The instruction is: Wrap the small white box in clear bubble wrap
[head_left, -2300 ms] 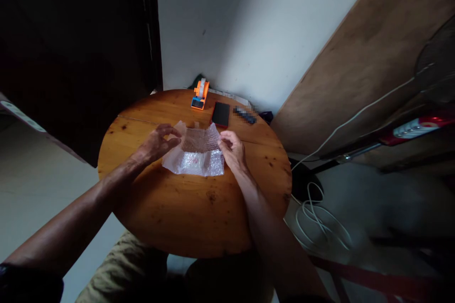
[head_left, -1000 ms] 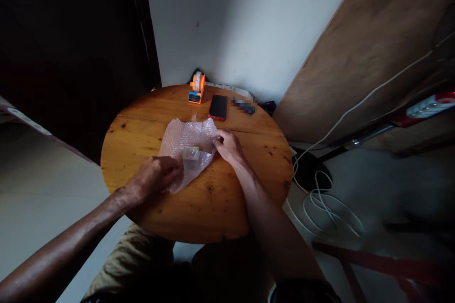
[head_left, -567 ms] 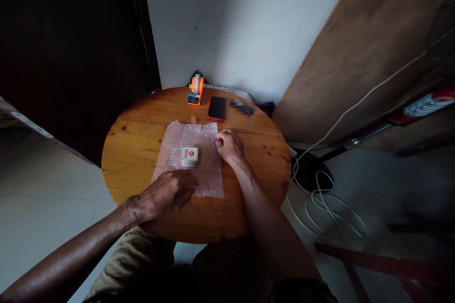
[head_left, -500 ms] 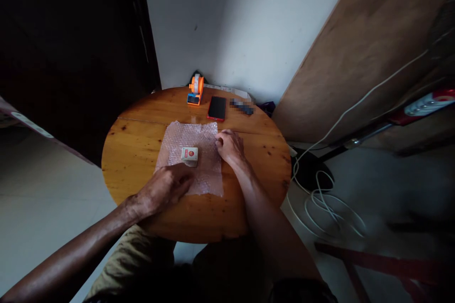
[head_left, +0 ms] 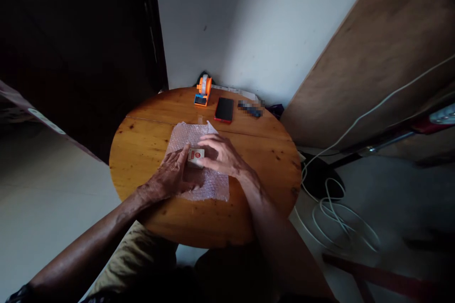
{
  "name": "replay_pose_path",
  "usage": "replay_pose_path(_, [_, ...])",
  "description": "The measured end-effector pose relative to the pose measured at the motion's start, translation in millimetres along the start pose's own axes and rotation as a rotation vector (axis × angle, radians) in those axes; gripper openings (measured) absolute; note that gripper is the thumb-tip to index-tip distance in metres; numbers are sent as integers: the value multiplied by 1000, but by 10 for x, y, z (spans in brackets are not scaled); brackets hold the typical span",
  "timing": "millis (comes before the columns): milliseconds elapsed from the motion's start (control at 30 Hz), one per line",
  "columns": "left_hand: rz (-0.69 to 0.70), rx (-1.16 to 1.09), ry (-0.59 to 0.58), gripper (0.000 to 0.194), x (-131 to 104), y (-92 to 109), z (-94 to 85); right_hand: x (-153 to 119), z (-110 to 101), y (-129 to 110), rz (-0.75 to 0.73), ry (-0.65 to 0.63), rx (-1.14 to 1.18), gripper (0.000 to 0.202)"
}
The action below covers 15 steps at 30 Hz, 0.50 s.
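Observation:
A small white box (head_left: 195,158) with a red mark on top sits on a sheet of bubble wrap (head_left: 216,187). My left hand (head_left: 168,173) lies flat along the box's left side, its fingers stretched out over the wrap. From the right, my right hand (head_left: 222,155) reaches over the wrap with fingers and thumb apart. Its thumb tip is at the box's right edge; whether it touches is unclear. The right hand covers part of the wrap's right side.
The round wooden table (head_left: 270,165) carries an orange tape dispenser (head_left: 204,90), a red-edged phone (head_left: 224,110) and a blurred dark object (head_left: 250,108) at the back. White cable (head_left: 341,213) coils on the floor to the right.
My left hand has opened out and settled against the box's left side. My right hand has moved left from the wrap's edge toward the box, its fingers spreading. The view has shifted slightly.

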<state>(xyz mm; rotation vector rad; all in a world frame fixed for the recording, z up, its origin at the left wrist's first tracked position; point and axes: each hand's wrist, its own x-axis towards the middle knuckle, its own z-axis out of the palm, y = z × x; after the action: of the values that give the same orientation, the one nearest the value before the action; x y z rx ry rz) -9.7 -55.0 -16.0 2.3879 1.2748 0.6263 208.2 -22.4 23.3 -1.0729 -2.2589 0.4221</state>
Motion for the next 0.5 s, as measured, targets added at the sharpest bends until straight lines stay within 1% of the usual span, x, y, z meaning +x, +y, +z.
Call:
replay_pose_path(67, [-5,-8,-19,121,4,-34,-10,0,40,-58,13,-100,-58,38])
replay_pose_path(133, [-15,-10,-42,122,12,-48,-23,-3,60,-87,66,-161,-101,31])
replay_pose_path(200, [-34,-7,-70,123,23,-44,-42,-6,34,-89,129,-188,-66,21])
replay_pose_path(267, [-51,-1,-114,123,37,-33,-72,-6,-50,-72,192,-177,27,17])
replay_pose_path(333, [-37,7,-169,118,54,-20,-115,-13,-185,-48,272,-92,124,20])
replay_pose_path(367, [-13,15,-202,114,64,-12,-139,-23,-263,-33,312,-12,155,25])
replay_pose_path(433, [60,49,-267,104,86,16,-187,-69,-414,8,365,187,159,34])
replay_pose_path(500, [130,102,-295,94,110,69,-225,-166,-525,80,436,383,62,40])
